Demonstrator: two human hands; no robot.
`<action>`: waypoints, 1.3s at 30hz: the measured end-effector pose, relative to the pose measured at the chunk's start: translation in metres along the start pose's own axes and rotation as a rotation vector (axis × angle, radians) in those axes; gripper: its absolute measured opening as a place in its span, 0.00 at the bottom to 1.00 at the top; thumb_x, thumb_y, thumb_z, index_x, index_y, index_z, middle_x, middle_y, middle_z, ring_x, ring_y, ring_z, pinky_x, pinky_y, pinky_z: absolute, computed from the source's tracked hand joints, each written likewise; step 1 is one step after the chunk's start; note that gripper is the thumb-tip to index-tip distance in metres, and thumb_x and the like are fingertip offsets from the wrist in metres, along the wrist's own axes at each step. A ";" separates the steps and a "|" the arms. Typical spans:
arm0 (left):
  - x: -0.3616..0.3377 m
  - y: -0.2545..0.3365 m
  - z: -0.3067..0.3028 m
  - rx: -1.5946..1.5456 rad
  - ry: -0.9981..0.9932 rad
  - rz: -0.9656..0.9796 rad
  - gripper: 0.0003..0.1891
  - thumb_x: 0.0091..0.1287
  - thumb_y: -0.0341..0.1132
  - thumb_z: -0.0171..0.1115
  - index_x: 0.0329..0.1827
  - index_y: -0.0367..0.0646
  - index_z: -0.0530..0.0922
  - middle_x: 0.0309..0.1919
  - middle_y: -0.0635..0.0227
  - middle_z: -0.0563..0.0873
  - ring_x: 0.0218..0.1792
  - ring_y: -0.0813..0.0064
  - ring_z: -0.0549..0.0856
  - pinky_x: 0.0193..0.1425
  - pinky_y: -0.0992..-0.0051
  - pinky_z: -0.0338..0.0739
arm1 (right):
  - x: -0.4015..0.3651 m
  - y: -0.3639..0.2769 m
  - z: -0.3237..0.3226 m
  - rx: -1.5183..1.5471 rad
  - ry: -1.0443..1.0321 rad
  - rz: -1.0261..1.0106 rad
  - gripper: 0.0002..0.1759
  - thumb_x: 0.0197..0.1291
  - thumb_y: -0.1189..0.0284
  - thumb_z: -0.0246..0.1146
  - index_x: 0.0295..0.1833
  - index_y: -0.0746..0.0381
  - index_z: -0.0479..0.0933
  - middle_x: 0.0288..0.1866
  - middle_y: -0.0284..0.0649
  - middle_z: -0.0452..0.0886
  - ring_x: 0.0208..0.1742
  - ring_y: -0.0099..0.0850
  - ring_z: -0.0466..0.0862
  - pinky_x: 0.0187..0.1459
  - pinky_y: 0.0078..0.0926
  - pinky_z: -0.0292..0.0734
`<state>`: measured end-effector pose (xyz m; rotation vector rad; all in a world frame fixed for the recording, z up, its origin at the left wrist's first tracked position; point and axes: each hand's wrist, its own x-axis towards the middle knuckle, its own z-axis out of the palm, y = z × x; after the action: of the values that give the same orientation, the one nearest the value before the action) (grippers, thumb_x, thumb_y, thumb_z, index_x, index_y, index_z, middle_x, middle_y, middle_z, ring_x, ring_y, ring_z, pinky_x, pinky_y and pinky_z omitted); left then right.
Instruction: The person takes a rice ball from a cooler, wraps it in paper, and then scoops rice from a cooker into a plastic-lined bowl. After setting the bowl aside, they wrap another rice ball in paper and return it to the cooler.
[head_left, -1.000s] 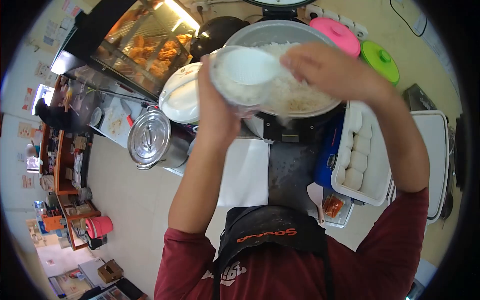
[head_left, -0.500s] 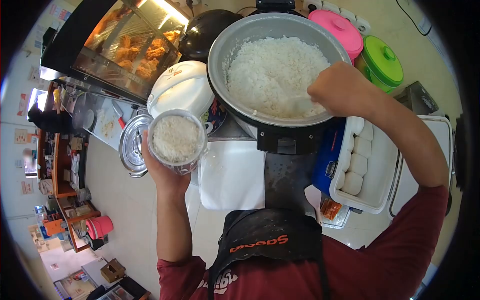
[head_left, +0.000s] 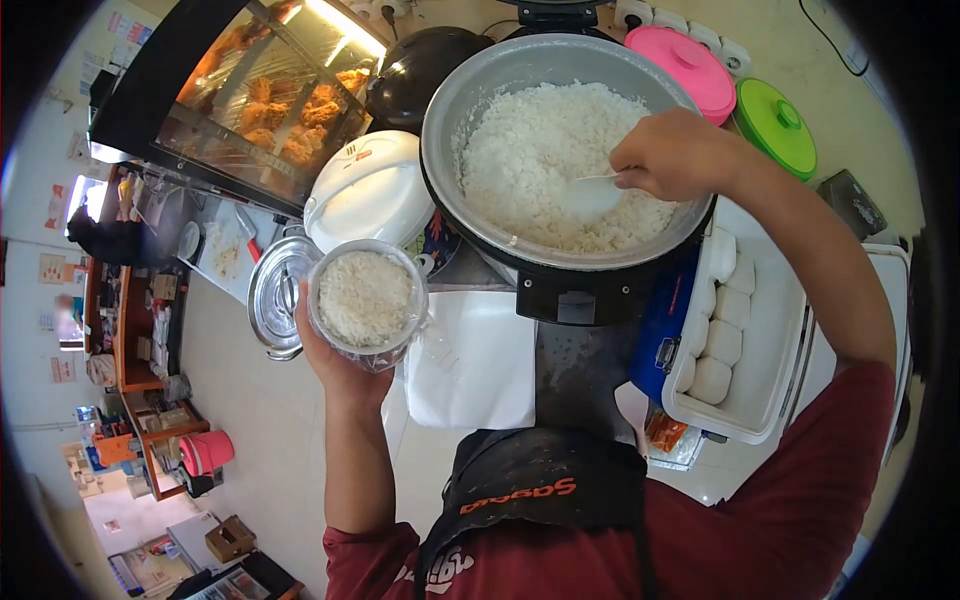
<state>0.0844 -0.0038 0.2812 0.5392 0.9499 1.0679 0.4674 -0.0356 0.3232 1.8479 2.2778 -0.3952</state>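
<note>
My left hand (head_left: 343,378) is wrapped round a round bowl (head_left: 418,312) with clear plastic at its side. White rice (head_left: 364,298) fills it near the rim. My right hand (head_left: 680,155) grips a pale rice paddle (head_left: 596,196) by its handle, inside a large rice cooker (head_left: 447,120). The paddle's blade rests against the cooked rice (head_left: 545,140), which is heaped in the pot. Below the cooker lies white paper (head_left: 470,365), just right of the bowl.
A heated display case (head_left: 250,100) with fried chicken stands at the upper left, beside a white lid (head_left: 365,190). To the right is a blue-and-white cooler box (head_left: 765,370) holding several wrapped white portions (head_left: 723,345). Pink (head_left: 685,70) and green (head_left: 775,130) lidded containers sit behind.
The paddle's blade has come up into clearer view above the rice, and my right hand has tilted. The whole view has shifted slightly; my left hand still holds the bowl.
</note>
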 end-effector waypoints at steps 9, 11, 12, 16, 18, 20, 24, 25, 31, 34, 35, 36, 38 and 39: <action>0.001 -0.010 0.002 -0.027 -0.041 -0.038 0.36 0.75 0.67 0.46 0.70 0.45 0.75 0.59 0.61 0.85 0.56 0.62 0.88 0.50 0.62 0.89 | 0.028 -0.020 0.018 0.068 -0.167 0.035 0.14 0.69 0.60 0.63 0.42 0.58 0.86 0.39 0.46 0.88 0.45 0.48 0.87 0.48 0.44 0.80; 0.003 -0.012 0.007 -0.025 -0.053 -0.034 0.36 0.75 0.66 0.46 0.70 0.45 0.75 0.59 0.61 0.85 0.57 0.62 0.88 0.52 0.61 0.89 | 0.037 -0.036 0.024 0.092 -0.230 -0.070 0.14 0.69 0.60 0.63 0.41 0.59 0.85 0.39 0.45 0.88 0.43 0.48 0.87 0.47 0.44 0.80; 0.003 -0.013 0.006 -0.019 -0.061 -0.033 0.36 0.75 0.66 0.46 0.69 0.45 0.75 0.60 0.61 0.85 0.58 0.62 0.87 0.53 0.61 0.88 | 0.036 -0.034 0.021 0.100 -0.215 -0.081 0.14 0.69 0.59 0.63 0.41 0.59 0.85 0.39 0.45 0.88 0.44 0.48 0.87 0.47 0.44 0.79; -0.001 -0.011 0.005 -0.020 -0.060 -0.017 0.36 0.75 0.67 0.47 0.70 0.44 0.75 0.60 0.62 0.85 0.59 0.62 0.87 0.57 0.60 0.87 | 0.026 -0.002 -0.004 0.179 -0.046 -0.009 0.15 0.70 0.58 0.63 0.40 0.59 0.83 0.38 0.46 0.86 0.44 0.46 0.86 0.46 0.44 0.78; 0.001 -0.011 -0.001 -0.028 -0.046 -0.026 0.36 0.75 0.67 0.47 0.70 0.44 0.75 0.61 0.61 0.84 0.59 0.61 0.86 0.58 0.60 0.86 | 0.030 0.020 -0.008 0.147 0.008 0.062 0.15 0.70 0.58 0.63 0.41 0.58 0.83 0.38 0.45 0.86 0.44 0.46 0.86 0.46 0.44 0.78; 0.003 -0.012 -0.003 -0.027 -0.064 -0.040 0.37 0.75 0.66 0.47 0.70 0.44 0.75 0.61 0.61 0.84 0.60 0.61 0.86 0.59 0.60 0.85 | 0.036 0.032 -0.002 0.124 0.038 0.087 0.15 0.70 0.58 0.63 0.41 0.58 0.83 0.38 0.44 0.86 0.43 0.46 0.86 0.46 0.44 0.78; 0.007 -0.017 -0.004 -0.059 -0.107 -0.056 0.37 0.75 0.66 0.47 0.71 0.43 0.74 0.63 0.60 0.84 0.62 0.59 0.85 0.63 0.58 0.83 | 0.047 0.030 0.012 0.123 -0.086 0.035 0.15 0.70 0.58 0.63 0.40 0.58 0.83 0.37 0.44 0.86 0.42 0.45 0.85 0.45 0.43 0.77; 0.006 -0.017 -0.005 -0.073 -0.108 -0.052 0.37 0.75 0.66 0.47 0.71 0.43 0.74 0.63 0.59 0.84 0.62 0.58 0.85 0.64 0.57 0.83 | 0.047 0.024 0.008 0.135 -0.144 0.022 0.15 0.70 0.58 0.63 0.40 0.59 0.83 0.37 0.44 0.85 0.42 0.45 0.85 0.45 0.43 0.77; 0.004 -0.021 -0.010 -0.062 -0.142 -0.058 0.35 0.77 0.64 0.45 0.72 0.44 0.73 0.64 0.59 0.83 0.64 0.58 0.84 0.67 0.55 0.81 | 0.058 0.015 0.014 0.210 -0.183 -0.020 0.17 0.70 0.59 0.62 0.38 0.62 0.83 0.34 0.46 0.85 0.40 0.46 0.86 0.44 0.44 0.77; 0.008 -0.028 -0.008 -0.085 -0.151 -0.077 0.35 0.77 0.64 0.45 0.72 0.45 0.73 0.65 0.59 0.82 0.64 0.57 0.83 0.67 0.54 0.80 | 0.067 0.004 0.022 0.211 -0.103 -0.082 0.17 0.70 0.59 0.62 0.36 0.63 0.83 0.31 0.48 0.84 0.37 0.47 0.85 0.42 0.44 0.77; 0.008 -0.029 -0.007 -0.087 -0.161 -0.084 0.35 0.77 0.64 0.44 0.72 0.45 0.73 0.65 0.59 0.82 0.64 0.57 0.83 0.67 0.54 0.80 | 0.066 0.000 0.020 0.204 -0.097 -0.074 0.17 0.70 0.59 0.62 0.36 0.63 0.83 0.31 0.48 0.84 0.37 0.47 0.85 0.42 0.45 0.77; 0.007 -0.030 -0.005 -0.088 -0.169 -0.090 0.35 0.77 0.64 0.44 0.72 0.45 0.73 0.65 0.59 0.82 0.65 0.57 0.83 0.67 0.54 0.80 | 0.062 -0.006 0.017 0.197 -0.091 -0.067 0.17 0.70 0.59 0.62 0.36 0.63 0.83 0.31 0.49 0.84 0.37 0.47 0.85 0.42 0.45 0.77; 0.006 -0.031 -0.004 -0.079 -0.178 -0.093 0.35 0.77 0.64 0.44 0.72 0.46 0.73 0.65 0.59 0.81 0.65 0.57 0.83 0.67 0.53 0.80 | 0.053 -0.017 0.009 0.201 -0.098 -0.061 0.17 0.70 0.60 0.62 0.37 0.62 0.84 0.32 0.50 0.84 0.37 0.48 0.85 0.42 0.44 0.78; 0.005 -0.030 -0.004 -0.070 -0.180 -0.091 0.35 0.77 0.64 0.44 0.72 0.46 0.73 0.65 0.59 0.81 0.65 0.57 0.82 0.67 0.53 0.80 | 0.047 -0.022 0.004 0.213 -0.111 -0.060 0.17 0.70 0.60 0.62 0.37 0.62 0.84 0.33 0.50 0.84 0.37 0.49 0.85 0.42 0.44 0.78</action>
<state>0.0964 -0.0119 0.2537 0.5202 0.7697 0.9506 0.4355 0.0028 0.3070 1.8017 2.2970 -0.7568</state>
